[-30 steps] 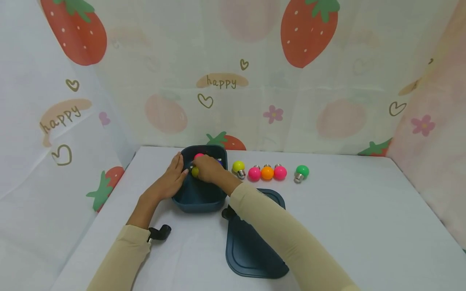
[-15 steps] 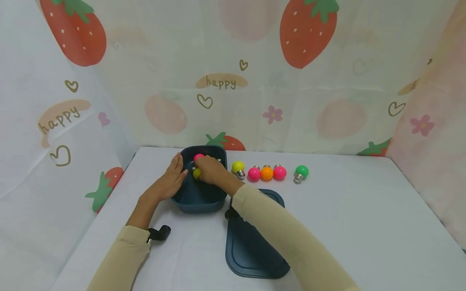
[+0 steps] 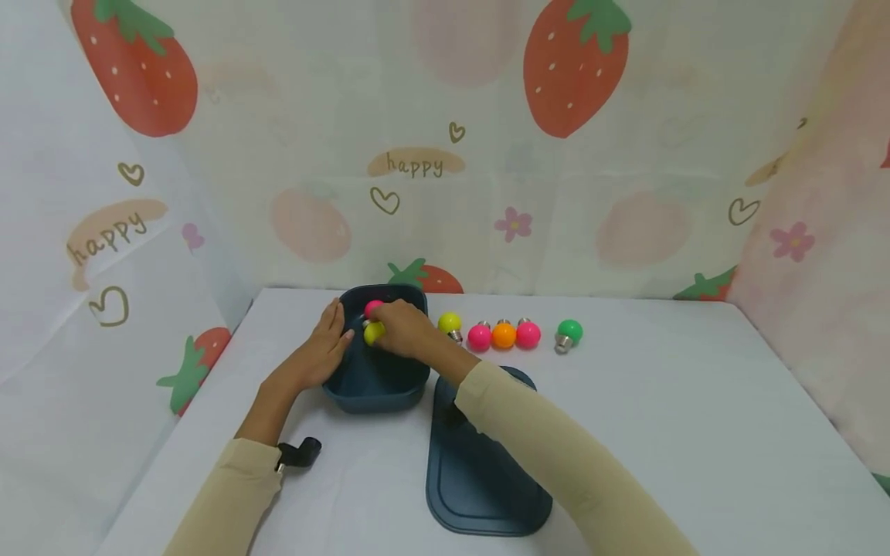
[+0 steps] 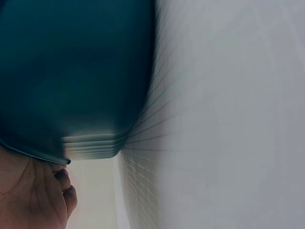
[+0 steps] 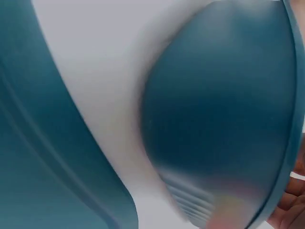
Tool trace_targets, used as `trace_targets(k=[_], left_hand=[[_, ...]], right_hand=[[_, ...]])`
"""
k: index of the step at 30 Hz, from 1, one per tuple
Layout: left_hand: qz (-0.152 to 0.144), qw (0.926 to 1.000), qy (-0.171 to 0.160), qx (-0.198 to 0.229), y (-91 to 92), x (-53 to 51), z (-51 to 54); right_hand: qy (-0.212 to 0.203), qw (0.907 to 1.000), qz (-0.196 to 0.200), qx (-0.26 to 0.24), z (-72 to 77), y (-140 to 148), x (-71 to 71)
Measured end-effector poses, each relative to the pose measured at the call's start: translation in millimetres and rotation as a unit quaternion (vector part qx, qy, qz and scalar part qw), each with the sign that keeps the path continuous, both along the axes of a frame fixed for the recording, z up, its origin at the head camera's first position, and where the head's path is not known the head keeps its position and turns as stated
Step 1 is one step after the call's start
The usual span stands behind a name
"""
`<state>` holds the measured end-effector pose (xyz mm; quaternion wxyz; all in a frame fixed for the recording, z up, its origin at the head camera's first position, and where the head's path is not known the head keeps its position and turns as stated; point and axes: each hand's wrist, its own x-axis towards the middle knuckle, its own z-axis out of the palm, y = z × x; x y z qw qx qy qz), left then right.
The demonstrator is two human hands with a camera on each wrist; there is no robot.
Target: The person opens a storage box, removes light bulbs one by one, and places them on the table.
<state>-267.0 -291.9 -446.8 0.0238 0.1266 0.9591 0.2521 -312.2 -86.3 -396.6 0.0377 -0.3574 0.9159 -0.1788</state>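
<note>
Right hand (image 3: 403, 328), one: we find it reaching over the right rim into the box, fingers bent downward, fingertips largely hidden; we cannot tell how far they are closed or whether they have hold of anything.

Bulbs within the box, two that we can count: one inner yellow bulb (image 3: 374, 333), right at the fingers and thumb of that hand; one inner pink bulb (image 3: 373, 309), just beyond it, toward the far wall. The right hand covers part of the interior.

Left hand (image 3: 320, 347), one: we see it laid against the box's left side, fingers extended along the wall, thumb near the rim, grasping no bulb.

Box (image 3: 375, 405), one, dark blue, deep, round-cornered: we place it near the far edge of the table (image 3: 695, 425), toward the far left corner.

Bulbs on the table, five, in a line along the far edge: we list, left to right, one outer yellow bulb (image 3: 450, 323), just beside the box; one left pink bulb (image 3: 480, 337), one orange bulb (image 3: 504, 335) and one right pink bulb (image 3: 528, 335), close together, metal bases toward the far edge; one green bulb (image 3: 570, 331), apart, its base toward the near edge.

Lid (image 3: 487, 502), one, dark blue: we note it flat, nearer the table's near edge than the box, partly under the right sleeve (image 3: 556, 455).
</note>
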Motion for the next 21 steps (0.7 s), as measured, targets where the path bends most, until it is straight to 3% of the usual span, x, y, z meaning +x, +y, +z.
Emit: trace_targets(k=[6,13,21], left_hand=[[0.0,1.0,0.006,0.0,0.8,0.1,0.9],[0.005,1.0,0.004,0.0,1.2,-0.3,1.1],[0.003,1.0,0.007,0.004,2.5,-0.8,0.4]], right_hand=[[0.008,0.9998,-0.009,-0.013,5.8,10.1,3.2],[0.001,0.9976,0.002,-0.07,12.9,26.1,4.9],[0.01,0.9947,0.0,-0.102,11.3,41.1,4.2]])
